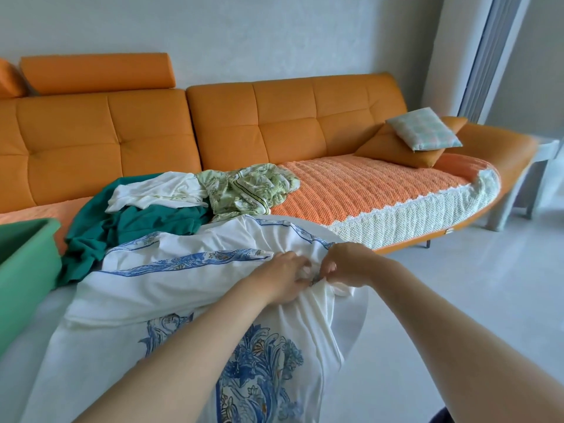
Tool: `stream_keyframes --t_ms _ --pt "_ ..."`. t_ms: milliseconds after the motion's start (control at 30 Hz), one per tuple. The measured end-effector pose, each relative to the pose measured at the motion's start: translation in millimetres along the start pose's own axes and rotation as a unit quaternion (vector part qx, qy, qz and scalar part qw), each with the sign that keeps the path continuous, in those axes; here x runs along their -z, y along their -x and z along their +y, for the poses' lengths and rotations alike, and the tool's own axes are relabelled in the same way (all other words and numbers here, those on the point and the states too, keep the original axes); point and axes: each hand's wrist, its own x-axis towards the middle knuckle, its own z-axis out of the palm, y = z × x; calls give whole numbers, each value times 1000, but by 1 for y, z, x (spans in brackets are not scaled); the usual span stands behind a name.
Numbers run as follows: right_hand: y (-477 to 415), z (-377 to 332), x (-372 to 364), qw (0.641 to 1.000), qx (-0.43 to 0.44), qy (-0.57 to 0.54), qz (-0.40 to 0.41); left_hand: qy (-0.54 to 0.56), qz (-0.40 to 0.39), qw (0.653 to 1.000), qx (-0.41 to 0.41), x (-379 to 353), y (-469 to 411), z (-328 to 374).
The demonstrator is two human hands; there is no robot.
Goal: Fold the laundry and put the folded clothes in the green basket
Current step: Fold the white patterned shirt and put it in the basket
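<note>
One green basket [27, 254] at near left, apparently kept within reach for finished pieces. Right of it, heaped on the sofa [274, 123] and not yet folded: teal garment [131, 227], plain white garment [158, 190], leafy green garment [250, 184]. Nearer, draped over the table [355, 319] for folding, white shirt with blue print [183, 288]. At its far right edge, left grip [283, 279] and right grip [351, 264] almost touching, both pinching bunched cloth, likely straightening a hem or sleeve.

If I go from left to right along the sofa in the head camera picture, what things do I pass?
green basket → dark green cloth → leafy pale green cloth → checked pillow
</note>
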Motion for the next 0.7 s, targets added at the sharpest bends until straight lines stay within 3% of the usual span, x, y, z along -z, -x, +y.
stream_keyframes --t_ms 67,167,233,333,400,533,700 --pt "-4 7 1 994 -57 0 88 -6 -4 1000 -7 -1 -1 -2" --pt "-5 19 5 959 -147 10 243 -3 -19 1000 7 3 -1 -3" --pt "-6 22 8 934 -169 -70 307 1 10 1000 12 6 -1 0" --pt "-10 15 9 920 -177 -181 298 104 84 990 38 13 -2 20" --pt "-13 11 11 911 -184 -237 284 163 45 983 78 15 -2 39" --pt "-13 8 16 893 -177 -298 288 -47 7 997 60 -2 1 59" --pt "-12 5 16 896 -147 -308 285 35 54 997 48 -9 -6 57"
